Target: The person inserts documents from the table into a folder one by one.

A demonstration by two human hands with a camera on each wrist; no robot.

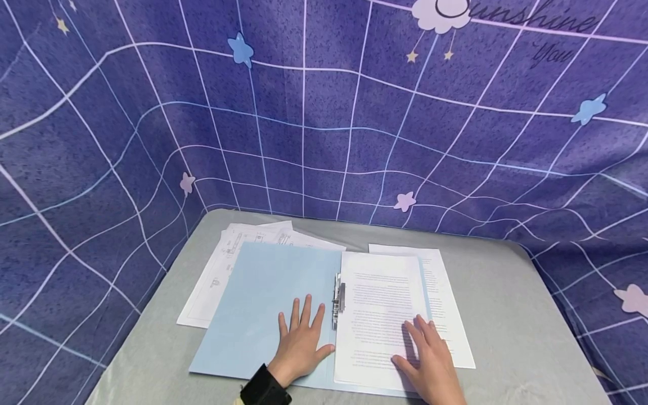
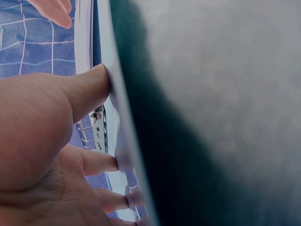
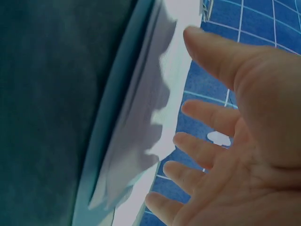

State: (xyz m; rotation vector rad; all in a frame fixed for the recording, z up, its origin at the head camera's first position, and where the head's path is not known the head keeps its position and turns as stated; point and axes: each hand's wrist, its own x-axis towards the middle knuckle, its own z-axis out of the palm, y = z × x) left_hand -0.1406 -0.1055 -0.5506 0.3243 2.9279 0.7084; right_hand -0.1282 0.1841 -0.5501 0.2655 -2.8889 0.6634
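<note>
A light blue folder (image 1: 278, 281) lies opened flat on the grey table. Its metal binder clip (image 1: 336, 306) runs along the fold, next to a stack of white printed sheets (image 1: 379, 320) on the right side. With fingers spread, my left hand (image 1: 300, 347) rests on the bare left cover; the left wrist view shows its thumb (image 2: 91, 89) and fingertips touching the surface. Over the lower right part of the sheets is my right hand (image 1: 432, 363). In the right wrist view its loosely extended fingers (image 3: 202, 117) stand apart from the paper and cast a shadow on it.
Loose sheets with drawings (image 1: 202, 298) stick out from under the folder's left side. Another printed sheet (image 1: 453, 326) lies partly beneath its right side. A purple cloth with a grid and stars (image 1: 329, 140) hangs behind and beside the grey table (image 1: 516, 337).
</note>
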